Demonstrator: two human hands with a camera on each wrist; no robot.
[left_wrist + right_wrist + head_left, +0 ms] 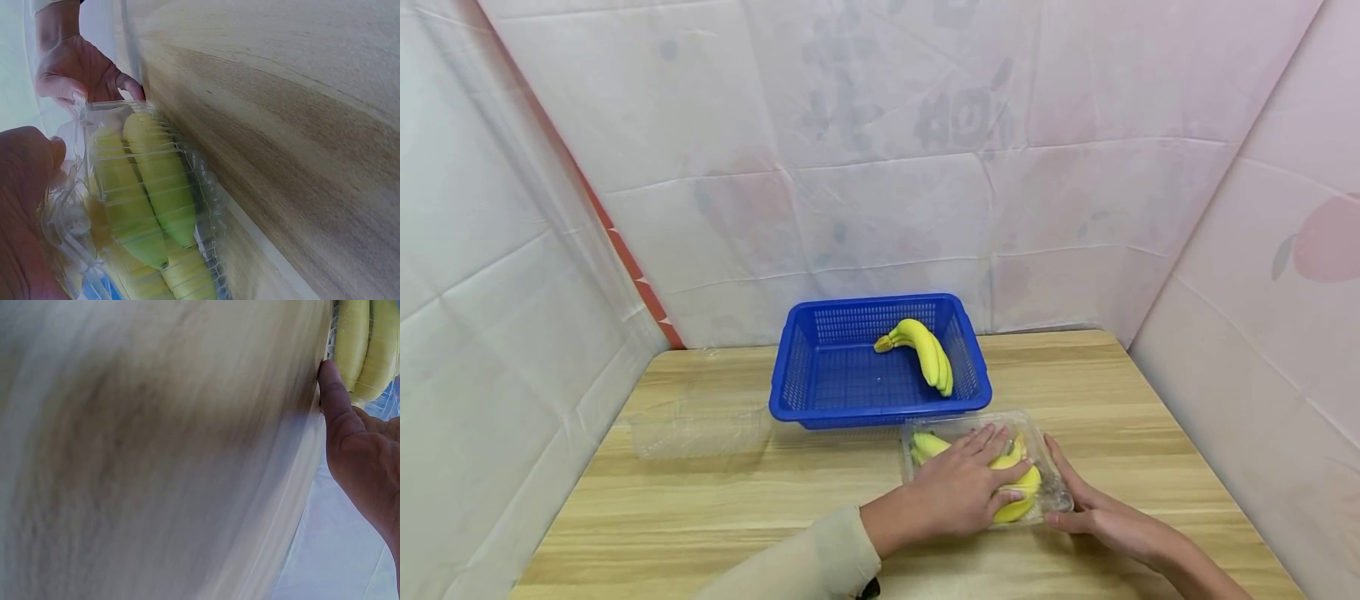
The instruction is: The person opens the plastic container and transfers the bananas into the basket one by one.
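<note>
In the head view, a clear plastic clamshell box [951,427] with yellow bananas [1021,507] inside stands on the table, in front of the blue basket. My left hand [958,487] lies spread over its lid, fingers pressing down. My right hand [1108,517] braces the box's right end, thumb at the front corner and extended fingers along the side. Through the box wall, the left wrist view shows bananas [159,181] with greenish ends. The right thumb [337,397] touches the box's lower edge in the right wrist view.
A blue plastic basket [880,411] stands at the table's back, with a bunch of yellow bananas [927,350] at its right side. Farther left sits another clear plastic container [696,429]. White printed sheets [880,208] wall the wooden table [760,500] at the back and both sides.
</note>
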